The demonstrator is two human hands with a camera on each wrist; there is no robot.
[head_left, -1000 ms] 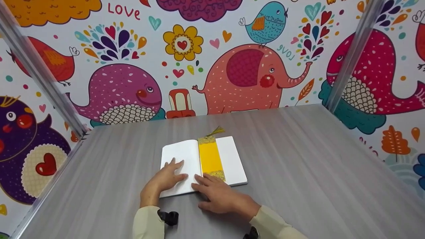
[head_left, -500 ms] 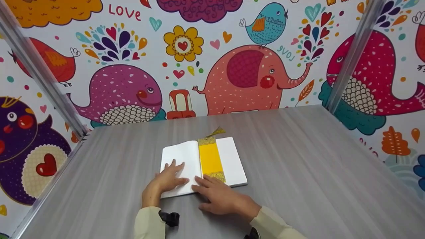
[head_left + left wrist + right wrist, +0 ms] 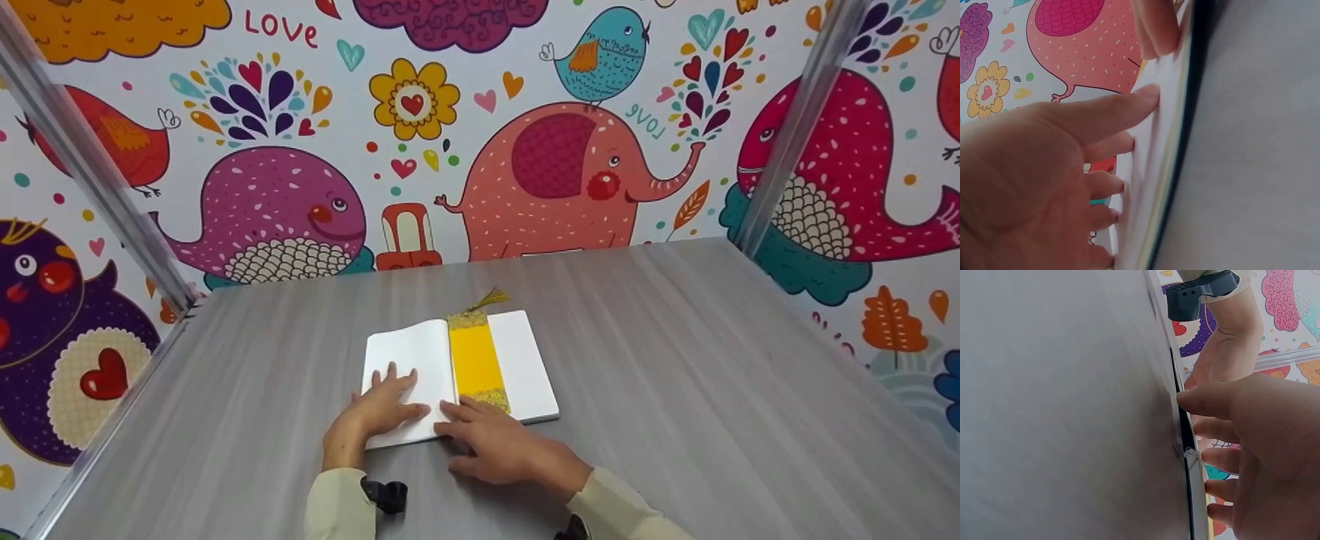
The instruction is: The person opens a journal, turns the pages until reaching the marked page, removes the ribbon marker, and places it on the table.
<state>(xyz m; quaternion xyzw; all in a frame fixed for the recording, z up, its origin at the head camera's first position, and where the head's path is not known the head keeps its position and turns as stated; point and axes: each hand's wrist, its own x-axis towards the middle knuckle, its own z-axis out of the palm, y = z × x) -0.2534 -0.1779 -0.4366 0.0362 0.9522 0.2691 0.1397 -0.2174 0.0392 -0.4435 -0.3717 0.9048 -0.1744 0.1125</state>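
the head view shows the whole of a blank notebook (image 3: pixel 529 367) lying open on a grey wood-grain table (image 3: pixel 675 375), with a yellow bookmark (image 3: pixel 477 358) flat on its right-hand page beside the gutter. the bookmark has gold glittery bands at both ends, and only this view shows its olive-gold tassel (image 3: pixel 491 298) reaching past the top edge of the pages.

the left hand (image 3: pixel 375 409) lies on the left page, fingers spread and nearly straight; the left wrist view shows their tips touching the paper, with nothing gripped. the right hand (image 3: pixel 491 442) is at the bottom edge near the gutter, fingers extended and slightly apart, tips at the left page and the bookmark's lower end. it has hold of nothing that can be seen.

the two wrist views look at the notebook edge-on and bring out the dark cover (image 3: pixel 1188 112) beneath the pages, barely seen from the head. in the right wrist view a dark gap shows by the right thumb (image 3: pixel 1202 399), and a black wrist mount (image 3: pixel 1185 304) sits at the left sleeve's cuff (image 3: pixel 1233 289); whether that thumb touches the cover, i cannot tell.
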